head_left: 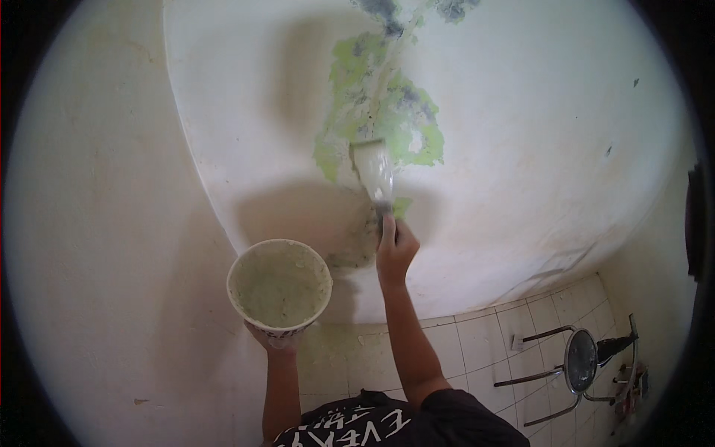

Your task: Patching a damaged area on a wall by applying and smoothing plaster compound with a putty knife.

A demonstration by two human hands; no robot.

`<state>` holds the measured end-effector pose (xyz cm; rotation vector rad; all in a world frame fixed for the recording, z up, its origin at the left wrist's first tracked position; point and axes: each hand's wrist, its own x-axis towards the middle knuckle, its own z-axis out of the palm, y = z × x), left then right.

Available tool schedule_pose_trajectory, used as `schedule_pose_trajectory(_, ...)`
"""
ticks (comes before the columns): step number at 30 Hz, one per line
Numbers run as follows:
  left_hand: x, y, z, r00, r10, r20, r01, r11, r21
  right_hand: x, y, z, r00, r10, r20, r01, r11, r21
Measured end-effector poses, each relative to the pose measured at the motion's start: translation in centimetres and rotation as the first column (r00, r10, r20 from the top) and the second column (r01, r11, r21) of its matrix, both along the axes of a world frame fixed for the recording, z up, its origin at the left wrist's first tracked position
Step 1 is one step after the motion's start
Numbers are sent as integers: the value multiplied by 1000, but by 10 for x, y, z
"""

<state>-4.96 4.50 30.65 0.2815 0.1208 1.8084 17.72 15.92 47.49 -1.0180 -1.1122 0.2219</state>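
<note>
My right hand [396, 253] is closed round the dark handle of a putty knife [376, 170]. Its wide blade points up at the wall, over the lower part of a patch [417, 141] where green and grey show through the white paint. My left hand [272, 338] grips a white tub [322, 270] from below, at chest height to the left of the knife. Pale greenish paste [277, 287] lines the inside of the tub, and its rim is smeared. The tub hides most of the left fingers.
The white wall [514, 141] meets another wall [104, 194] at a corner on the left. Below lies a tiled floor [477, 343]. A metal-legged stool [581, 361] stands at the lower right, with several small items [633, 387] beside it. Something dark [696, 223] hangs at the right edge.
</note>
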Motion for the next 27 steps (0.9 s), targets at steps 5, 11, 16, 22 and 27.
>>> schedule_pose_trajectory(5, -1, -1, -2, 712, 422, -562, -425, 895, 134, 2, 29, 9, 999, -1, 33, 2, 1000, -31)
schedule_pose_trajectory(11, -9, -3, -1, 988, 121, -92, -125, 991, -39, 1, 12, -92, 999, -38, 17, 40, 984, -172)
schedule_pose_trajectory(16, -4, -10, 13, 999, -29, 21, 28, 999, 45, 15, -28, -136, 970, 82, -229, -145, 952, -270)
schedule_pose_trajectory(22, -4, 9, 8, 995, 62, 84, -55, 995, -81, 11, -53, -58, 752, 230, -618, -371, 922, -109)
schedule_pose_trajectory(27, 10, 8, -9, 995, 85, -54, -89, 993, -77, 17, -11, -19, 898, 350, -267, -395, 908, -138)
